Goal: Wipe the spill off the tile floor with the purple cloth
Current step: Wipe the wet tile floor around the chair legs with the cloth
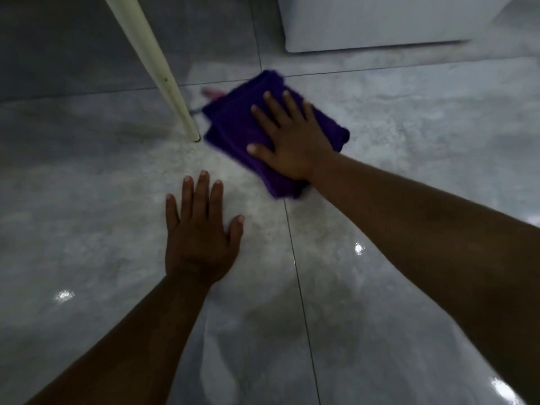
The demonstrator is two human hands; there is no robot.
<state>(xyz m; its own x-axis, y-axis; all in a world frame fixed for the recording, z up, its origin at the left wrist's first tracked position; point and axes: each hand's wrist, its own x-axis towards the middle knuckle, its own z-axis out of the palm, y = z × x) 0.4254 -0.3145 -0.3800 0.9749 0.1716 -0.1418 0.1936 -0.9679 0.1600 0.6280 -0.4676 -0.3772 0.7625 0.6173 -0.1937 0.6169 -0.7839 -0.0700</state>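
I seem to be indoors in a home, down close to a glossy grey tile floor (409, 127) with thin dark grout lines and small bright reflections of ceiling lights. A slim cream furniture leg (163, 74) comes down at a slant and stands on the tiles to my left, and the base of a white cabinet or appliance (380, 24) sits on the floor at the far right. Which room it is, I cannot tell from this low view.

Glossy grey tiles (409, 141), white leg (157, 65)
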